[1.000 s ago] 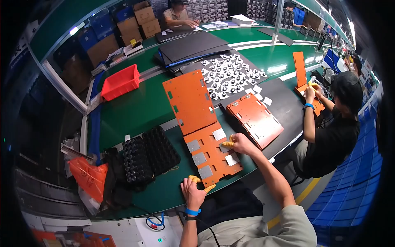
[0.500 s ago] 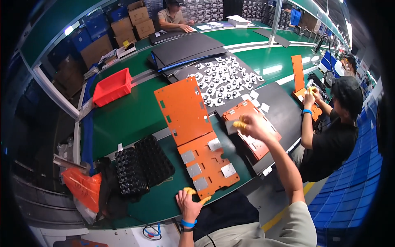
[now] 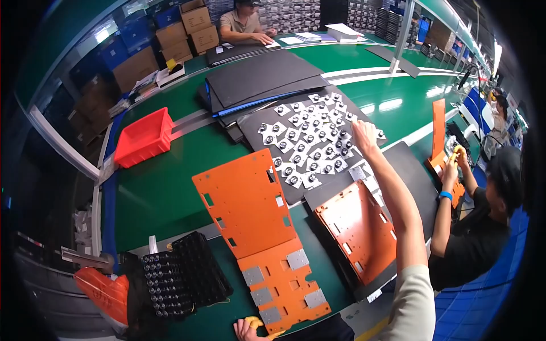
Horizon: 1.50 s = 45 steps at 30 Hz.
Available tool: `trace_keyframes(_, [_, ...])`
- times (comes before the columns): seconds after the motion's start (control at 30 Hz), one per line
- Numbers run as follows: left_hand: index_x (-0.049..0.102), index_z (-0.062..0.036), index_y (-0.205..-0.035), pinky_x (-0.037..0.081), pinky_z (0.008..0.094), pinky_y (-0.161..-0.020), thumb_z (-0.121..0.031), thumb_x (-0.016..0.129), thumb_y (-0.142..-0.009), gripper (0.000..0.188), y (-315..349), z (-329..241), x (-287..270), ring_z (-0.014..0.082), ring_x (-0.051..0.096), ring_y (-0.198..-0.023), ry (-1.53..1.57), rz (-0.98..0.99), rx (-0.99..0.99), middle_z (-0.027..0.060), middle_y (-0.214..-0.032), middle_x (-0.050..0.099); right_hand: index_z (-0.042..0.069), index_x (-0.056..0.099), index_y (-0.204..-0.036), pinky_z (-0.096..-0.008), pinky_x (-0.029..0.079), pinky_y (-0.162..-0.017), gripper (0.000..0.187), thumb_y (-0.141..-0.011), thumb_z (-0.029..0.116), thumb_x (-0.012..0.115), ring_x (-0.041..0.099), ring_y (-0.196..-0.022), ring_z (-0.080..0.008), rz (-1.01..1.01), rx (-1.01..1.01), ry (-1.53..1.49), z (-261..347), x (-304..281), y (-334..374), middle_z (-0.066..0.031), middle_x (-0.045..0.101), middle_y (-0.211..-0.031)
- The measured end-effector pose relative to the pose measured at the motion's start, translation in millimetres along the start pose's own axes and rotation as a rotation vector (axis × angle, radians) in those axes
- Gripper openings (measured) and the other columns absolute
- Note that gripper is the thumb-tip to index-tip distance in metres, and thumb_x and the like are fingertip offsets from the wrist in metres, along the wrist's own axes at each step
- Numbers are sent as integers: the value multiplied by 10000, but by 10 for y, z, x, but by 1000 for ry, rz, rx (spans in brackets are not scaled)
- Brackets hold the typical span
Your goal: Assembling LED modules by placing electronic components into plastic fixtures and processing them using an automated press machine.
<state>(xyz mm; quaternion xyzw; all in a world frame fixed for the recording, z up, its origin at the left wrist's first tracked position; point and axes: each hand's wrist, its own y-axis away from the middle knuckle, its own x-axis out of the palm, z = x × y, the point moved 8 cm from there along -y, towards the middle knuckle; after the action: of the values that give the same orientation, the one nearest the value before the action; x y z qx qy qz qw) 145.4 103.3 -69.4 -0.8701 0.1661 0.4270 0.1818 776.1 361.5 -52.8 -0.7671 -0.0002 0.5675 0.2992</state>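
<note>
My right hand [image 3: 365,136] reaches over the right edge of a spread of small white square plates with round black parts [image 3: 307,138]. Its fingers are curled, and their tips are partly hidden. At the lower edge my left hand [image 3: 248,329], with yellow finger covers, touches the near left corner of an orange fixture [image 3: 244,204], fingers apart. The fixture lies unfolded, with several grey square plates [image 3: 297,259] on its near half. Under my right forearm rests another orange fixture [image 3: 355,230], beside loose white squares [image 3: 372,183].
Black trays [image 3: 170,281] with round pockets stand left of the unfolded fixture. A red bin [image 3: 144,137] and stacked dark sheets [image 3: 261,82] lie farther off. At the right a co-worker [image 3: 489,210] handles an orange fixture; another person [image 3: 245,28] sits across the green table.
My right hand has moved away from the second orange fixture to the spread of white plates. The grey plate it held no longer shows. My left hand stays at the fixture's corner. The view has shifted.
</note>
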Motion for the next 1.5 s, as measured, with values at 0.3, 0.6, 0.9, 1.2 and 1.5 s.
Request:
trace_keyframes(0.3, [557,-69,-797,368,439,-783,-506,929,-573,616,1,174,116,310,507,-855,-50,67,-85,79,-912,572,26,662,-726,-434,530,-583,122,-818,87,610,697,-680,-314,223,-115,-218,922,-788,304,-176,684,-721])
trace_keyframes(0.6, [605,-56,-793,387,437,-792,-496,913,-588,575,59,236,201,294,532,-868,-16,56,-33,70,-910,596,-23,669,-755,-493,531,-671,403,-908,349,696,666,-748,-427,857,-530,-569,2202,-1621,2262,-264,649,-720])
trace_keyframes(0.9, [566,-50,-780,385,452,-820,-485,936,-566,610,139,286,257,322,509,-897,-17,61,-49,103,-922,559,-44,645,-767,-337,468,-488,372,-967,270,650,610,-498,-153,1307,-115,-1189,2131,-1630,2229,-70,594,-533])
trace_keyframes(1.2, [584,-65,-802,404,465,-762,-406,925,-568,536,-98,-74,-3,364,522,-825,18,-16,11,121,-874,566,9,609,-788,-484,518,-611,126,-868,104,591,653,-685,-416,-22,89,-447,15,-1101,484,-230,628,-688])
trace_keyframes(1.5, [585,-70,-799,409,467,-788,-381,936,-558,527,-72,7,33,361,544,-852,29,17,-22,115,-913,593,-13,617,-780,-510,519,-607,133,-830,109,599,655,-679,-428,22,-14,-212,-56,-180,133,-270,634,-720])
